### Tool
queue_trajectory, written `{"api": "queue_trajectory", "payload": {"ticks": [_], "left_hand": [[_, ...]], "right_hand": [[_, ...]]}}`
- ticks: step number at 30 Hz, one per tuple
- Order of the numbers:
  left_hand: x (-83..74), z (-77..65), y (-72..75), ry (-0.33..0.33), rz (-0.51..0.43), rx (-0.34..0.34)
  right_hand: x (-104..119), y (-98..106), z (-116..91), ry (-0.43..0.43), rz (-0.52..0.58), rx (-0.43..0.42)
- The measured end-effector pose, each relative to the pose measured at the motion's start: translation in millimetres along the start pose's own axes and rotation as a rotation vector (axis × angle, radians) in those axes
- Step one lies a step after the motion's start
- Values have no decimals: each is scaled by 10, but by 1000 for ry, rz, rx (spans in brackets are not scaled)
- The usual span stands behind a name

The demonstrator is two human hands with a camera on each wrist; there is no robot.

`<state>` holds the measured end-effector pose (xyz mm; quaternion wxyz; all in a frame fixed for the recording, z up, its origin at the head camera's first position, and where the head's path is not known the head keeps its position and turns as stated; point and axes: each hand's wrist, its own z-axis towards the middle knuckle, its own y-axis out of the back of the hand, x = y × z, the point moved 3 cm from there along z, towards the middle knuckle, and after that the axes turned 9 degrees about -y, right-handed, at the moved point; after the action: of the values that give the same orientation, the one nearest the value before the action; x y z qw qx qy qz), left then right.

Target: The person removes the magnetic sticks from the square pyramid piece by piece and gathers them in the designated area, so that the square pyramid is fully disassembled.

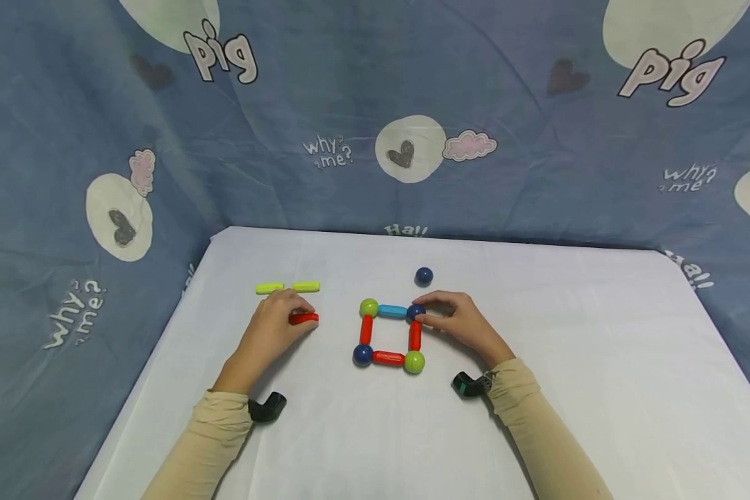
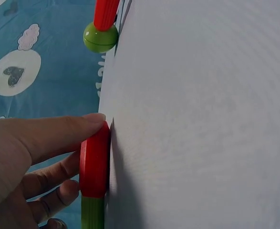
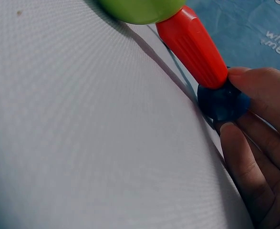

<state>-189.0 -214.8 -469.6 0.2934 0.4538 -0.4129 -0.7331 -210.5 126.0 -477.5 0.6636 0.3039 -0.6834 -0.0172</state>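
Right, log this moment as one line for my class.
left hand: holds red rod | right hand: grips far-right corner ball of square | apart: loose blue ball, two yellow rods

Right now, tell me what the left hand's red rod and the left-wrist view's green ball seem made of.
Red rod: likely smooth plastic, from its even colour and bevelled end. Green ball: probably glossy plastic, with a highlight and seam; painted metal possible.

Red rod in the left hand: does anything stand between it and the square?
Nothing visible does: in the head view, only white tabletop lies between the red rod and the square. The right hand is at the square's opposite side.
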Motion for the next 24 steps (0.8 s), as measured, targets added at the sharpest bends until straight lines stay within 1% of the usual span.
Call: {"api": "queue_trajectory", "payload": {"ticks": [8, 11, 15, 17, 20, 22, 24], "left_hand": [[-91, 15, 25, -14, -23, -20], [-132, 18, 27, -7, -26, -13], [-181, 24, 14, 11, -41, 16], [-211, 23, -2, 17, -56, 30], [-279, 21, -37, 2, -84, 44], [-343, 20, -75, -8, -99, 65], [-415, 18, -129, -23, -120, 103]], "right_hand": [[-2, -3, 4, -7, 0, -3], [-4, -3, 7, -8, -4, -7], [-3, -4, 5, -12, -2, -9], [-96, -8, 44, -8, 1, -9], [-226, -10, 102, -2, -5, -15], [-317, -12, 145, 2, -13, -18], [-306, -13, 142, -1, -24, -20]]}}
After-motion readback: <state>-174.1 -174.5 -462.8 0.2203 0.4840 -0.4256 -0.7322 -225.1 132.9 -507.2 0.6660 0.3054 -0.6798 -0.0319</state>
